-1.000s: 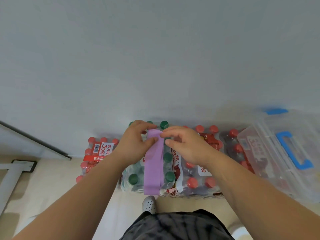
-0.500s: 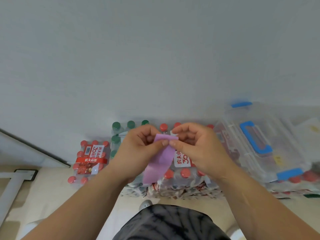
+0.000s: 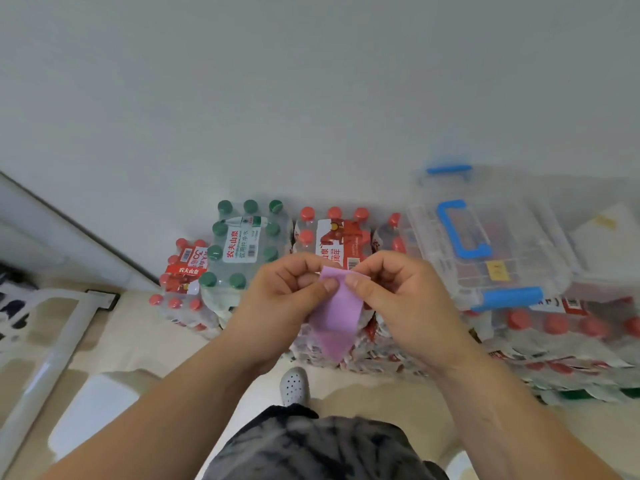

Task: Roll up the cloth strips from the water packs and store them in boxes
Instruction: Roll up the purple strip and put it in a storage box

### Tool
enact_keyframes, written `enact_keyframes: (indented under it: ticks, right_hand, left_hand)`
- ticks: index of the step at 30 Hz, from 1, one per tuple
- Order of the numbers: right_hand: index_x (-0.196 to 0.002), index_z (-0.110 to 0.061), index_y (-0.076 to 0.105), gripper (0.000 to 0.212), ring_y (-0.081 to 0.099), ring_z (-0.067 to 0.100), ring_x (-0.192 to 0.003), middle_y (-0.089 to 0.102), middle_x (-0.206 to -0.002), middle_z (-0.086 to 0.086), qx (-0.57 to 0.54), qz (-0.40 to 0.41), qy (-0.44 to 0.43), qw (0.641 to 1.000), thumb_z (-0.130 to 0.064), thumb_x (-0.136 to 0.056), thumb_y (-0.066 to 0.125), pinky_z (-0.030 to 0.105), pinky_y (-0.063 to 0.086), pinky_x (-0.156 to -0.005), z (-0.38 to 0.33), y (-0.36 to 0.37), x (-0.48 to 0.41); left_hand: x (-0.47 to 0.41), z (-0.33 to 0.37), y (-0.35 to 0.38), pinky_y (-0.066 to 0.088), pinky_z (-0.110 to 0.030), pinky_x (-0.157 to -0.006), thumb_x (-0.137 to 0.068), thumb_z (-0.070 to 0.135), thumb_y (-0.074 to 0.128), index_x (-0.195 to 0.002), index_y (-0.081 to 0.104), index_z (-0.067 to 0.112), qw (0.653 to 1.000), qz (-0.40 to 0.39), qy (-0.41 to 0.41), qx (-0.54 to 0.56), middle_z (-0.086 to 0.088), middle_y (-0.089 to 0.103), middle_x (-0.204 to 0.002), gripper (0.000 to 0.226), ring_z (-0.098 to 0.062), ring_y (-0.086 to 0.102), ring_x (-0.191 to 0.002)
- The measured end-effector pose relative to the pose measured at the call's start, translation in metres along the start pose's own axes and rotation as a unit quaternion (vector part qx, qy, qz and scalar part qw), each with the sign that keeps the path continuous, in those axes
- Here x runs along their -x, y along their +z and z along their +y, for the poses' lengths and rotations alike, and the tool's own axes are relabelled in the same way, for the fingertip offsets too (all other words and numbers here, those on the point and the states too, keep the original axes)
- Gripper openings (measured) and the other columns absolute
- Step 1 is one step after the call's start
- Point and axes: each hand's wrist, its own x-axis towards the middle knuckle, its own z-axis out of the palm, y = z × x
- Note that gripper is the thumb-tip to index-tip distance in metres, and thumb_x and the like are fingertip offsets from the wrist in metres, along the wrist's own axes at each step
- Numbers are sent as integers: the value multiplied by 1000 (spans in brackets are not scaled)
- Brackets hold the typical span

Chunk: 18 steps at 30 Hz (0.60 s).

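Observation:
A purple cloth strip (image 3: 337, 315) hangs in the air in front of me, its top end folded over. My left hand (image 3: 280, 299) pinches that top end from the left, thumb on the front. My right hand (image 3: 405, 299) pinches the same end from the right. The strip's lower end dangles free above the water packs. A clear plastic box (image 3: 485, 244) with a blue handle and blue latches sits shut on top of red-capped packs at the right.
Shrink-wrapped water packs line the wall: a green-capped pack (image 3: 246, 244), red-capped packs (image 3: 332, 233) beside it, a lower red-capped pack (image 3: 183, 271) at the left. A white frame (image 3: 52, 348) stands on the floor at the left. My shoe (image 3: 294, 386) is below the strip.
The strip has been lifted off the green-capped pack and carried right, both hands staying on its top end. The view has swung right, bringing more of the clear box into sight.

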Motion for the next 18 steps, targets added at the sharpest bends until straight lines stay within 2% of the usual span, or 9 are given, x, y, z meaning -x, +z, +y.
enact_keyframes:
  ticks: [4,7,11,13,15,18]
  right_hand:
    - [-82,-18,73,10,67,35,-80,72,-81,10,36,-16,-6,999,-13,-91,73,46,58,-72,5,-3,16]
    - [-83,-16,75,8,68,34,-80,74,-79,7,30,-8,0,1000,-11,-88,75,40,59,-71,6,-1,23]
    - [-81,-16,76,11,67,16,-68,74,-76,3,20,-7,8,1000,-10,-90,73,24,55,-62,3,6,27]
    - [-82,-15,76,10,68,22,-72,74,-77,4,26,6,4,1000,-9,-90,72,28,58,-62,3,12,27]
    - [-83,-14,76,8,70,30,-80,75,-80,6,34,18,-3,999,-9,-89,73,37,61,-70,3,21,27]
    - [-83,-18,76,10,71,26,-81,75,-81,2,48,20,-9,999,-9,-88,75,32,61,-71,3,36,27]
  left_hand:
    - [17,-8,11,48,-18,-53,-91,2,61,-98,73,-1,999,12,2,-38,-13,72,-76,14,-10,64,-62]
    - [24,-10,13,46,-14,-53,-94,-1,58,-98,73,-2,997,30,11,-69,-14,73,-77,16,-5,62,-60]
    - [31,-10,6,54,-24,-67,-94,4,59,-96,75,5,998,32,1,-51,-15,76,-87,17,-16,69,-76]
    - [34,-10,1,55,-28,-72,-94,7,60,-95,76,10,998,30,-8,-48,-13,76,-91,17,-19,70,-81]
    - [35,-8,-6,54,-27,-70,-95,9,59,-94,76,12,998,27,-10,-59,-10,76,-90,17,-17,70,-80]
    - [36,-3,-20,56,-26,-68,-94,10,61,-93,76,13,996,27,0,-91,-8,76,-88,16,-19,70,-80]
